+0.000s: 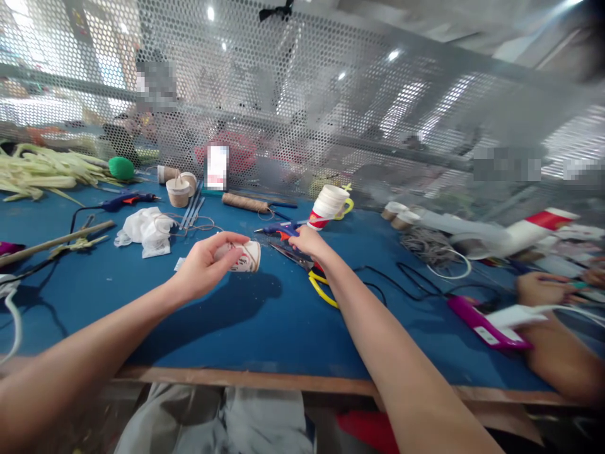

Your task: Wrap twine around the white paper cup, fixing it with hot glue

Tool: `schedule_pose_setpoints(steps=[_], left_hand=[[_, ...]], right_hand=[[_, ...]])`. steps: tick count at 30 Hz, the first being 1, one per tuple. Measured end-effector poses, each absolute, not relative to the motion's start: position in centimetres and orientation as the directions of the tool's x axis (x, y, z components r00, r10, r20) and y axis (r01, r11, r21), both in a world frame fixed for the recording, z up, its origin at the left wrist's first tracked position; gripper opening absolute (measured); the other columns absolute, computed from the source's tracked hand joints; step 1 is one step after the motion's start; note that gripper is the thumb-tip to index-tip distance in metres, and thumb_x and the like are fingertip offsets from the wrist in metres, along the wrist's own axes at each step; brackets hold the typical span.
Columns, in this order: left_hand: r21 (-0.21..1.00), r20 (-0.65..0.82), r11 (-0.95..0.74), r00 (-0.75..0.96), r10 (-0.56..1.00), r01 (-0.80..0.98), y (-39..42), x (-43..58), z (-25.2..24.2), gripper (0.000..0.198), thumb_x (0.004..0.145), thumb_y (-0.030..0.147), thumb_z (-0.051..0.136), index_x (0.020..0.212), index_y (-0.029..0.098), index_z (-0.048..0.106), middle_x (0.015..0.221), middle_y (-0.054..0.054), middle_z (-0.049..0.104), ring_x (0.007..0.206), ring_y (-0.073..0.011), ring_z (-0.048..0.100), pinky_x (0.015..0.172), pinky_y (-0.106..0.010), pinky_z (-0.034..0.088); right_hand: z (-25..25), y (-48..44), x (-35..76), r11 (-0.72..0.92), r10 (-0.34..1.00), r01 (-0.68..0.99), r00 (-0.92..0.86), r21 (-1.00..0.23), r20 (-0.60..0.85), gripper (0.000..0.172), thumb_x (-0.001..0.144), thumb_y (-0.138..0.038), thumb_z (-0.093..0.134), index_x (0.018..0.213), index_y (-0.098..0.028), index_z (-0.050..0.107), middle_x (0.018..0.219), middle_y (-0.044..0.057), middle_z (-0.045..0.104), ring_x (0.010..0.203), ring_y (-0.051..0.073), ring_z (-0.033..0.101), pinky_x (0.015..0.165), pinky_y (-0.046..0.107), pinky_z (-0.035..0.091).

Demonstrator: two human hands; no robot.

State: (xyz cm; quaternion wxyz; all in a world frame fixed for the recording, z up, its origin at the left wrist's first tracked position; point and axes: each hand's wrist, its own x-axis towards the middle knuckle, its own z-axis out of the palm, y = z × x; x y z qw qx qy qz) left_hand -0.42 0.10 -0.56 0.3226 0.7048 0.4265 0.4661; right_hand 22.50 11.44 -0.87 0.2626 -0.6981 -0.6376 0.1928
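Note:
In the head view my left hand point(207, 263) is wrapped around a small printed paper cup point(247, 257), tilted on its side above the table with its mouth to the right. A band that looks like twine runs near the rim. My right hand point(309, 242) grips the rear of a blue hot glue gun point(276, 229) with an orange trigger, its nozzle facing left. Below that hand lie scissors point(321, 289) with yellow handles, partly hidden by my forearm. A stack of paper cups point(329, 205) with a yellow handle stands just behind my right hand.
On the blue table point(227, 334) are a twine roll point(246, 202), twine-wrapped cups point(178, 191), a white plastic bag point(147, 231) and a second glue gun point(128, 200). A purple power strip point(489, 323) with cables lies right, near another person's hand point(543, 289). Perforated metal point(293, 126) stands behind.

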Motion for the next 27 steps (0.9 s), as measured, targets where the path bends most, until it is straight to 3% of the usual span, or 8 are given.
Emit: schedule_pose_setpoints(steps=[4,6,8,12,20,27], left_hand=[[0.832,0.413,-0.456,0.194,0.890,0.317,-0.1,-0.4,-0.4,0.030,0.081,0.029,0.048,0.101,0.012,0.062,0.084,-0.006,0.066,0.062,-0.0106,0.056,0.056,-0.020,0.044],[0.802,0.436,-0.481,0.202,0.877,0.354,-0.2,-0.4,-0.5,0.030,0.081,0.029,0.048,0.102,0.013,0.062,0.080,-0.004,0.066,0.058,-0.0096,0.054,0.054,-0.020,0.043],[0.770,0.461,-0.509,0.215,0.861,0.384,-0.2,-0.4,-0.6,0.029,0.081,0.029,0.048,0.103,0.014,0.061,0.076,-0.003,0.067,0.055,-0.0090,0.052,0.053,-0.020,0.042],[0.734,0.502,-0.549,0.225,0.835,0.401,-0.2,-0.5,-0.8,0.028,0.083,0.028,0.047,0.104,0.014,0.061,0.082,-0.004,0.068,0.064,-0.0110,0.057,0.061,-0.021,0.044],[0.722,0.490,-0.528,0.207,0.846,0.447,0.5,-0.9,-1.0,0.029,0.084,0.029,0.047,0.105,0.015,0.061,0.085,-0.005,0.067,0.066,-0.0129,0.059,0.062,-0.023,0.044],[0.867,0.384,-0.407,0.136,0.913,0.286,0.7,-0.7,-0.5,0.027,0.081,0.030,0.051,0.098,0.012,0.060,0.085,-0.006,0.067,0.067,-0.0133,0.061,0.059,-0.022,0.048]], right_hand=[[1.8,8.5,22.5,0.047,0.989,0.655,0.077,-0.754,0.128,0.016,0.069,-0.013,0.055,0.086,-0.014,0.053,0.073,0.005,0.063,0.062,0.013,0.060,0.055,0.024,0.046],[3.3,6.5,22.5,0.081,0.993,0.577,0.027,-0.813,0.117,0.011,0.074,-0.024,0.055,0.080,-0.015,0.053,0.068,0.004,0.062,0.058,0.012,0.060,0.054,0.024,0.048],[4.2,4.6,22.5,0.140,0.990,0.395,-0.058,-0.908,0.127,0.016,0.070,-0.029,0.061,0.074,-0.015,0.055,0.062,0.003,0.060,0.052,0.012,0.058,0.049,0.025,0.048],[4.2,1.9,21.9,0.245,0.966,0.277,-0.155,-0.929,0.209,0.020,0.071,-0.032,0.061,0.079,-0.014,0.059,0.058,0.001,0.060,0.044,0.009,0.052,0.041,0.023,0.043],[3.5,0.0,21.8,0.278,0.949,0.420,-0.261,-0.864,0.178,0.023,0.073,-0.037,0.060,0.073,-0.015,0.056,0.051,-0.001,0.056,0.038,0.007,0.046,0.034,0.020,0.038],[4.1,-1.0,21.7,0.278,0.955,0.663,-0.272,-0.695,0.123,0.027,0.073,-0.039,0.058,0.058,-0.018,0.054,0.038,-0.003,0.050,0.032,0.009,0.046,0.036,0.022,0.040]])
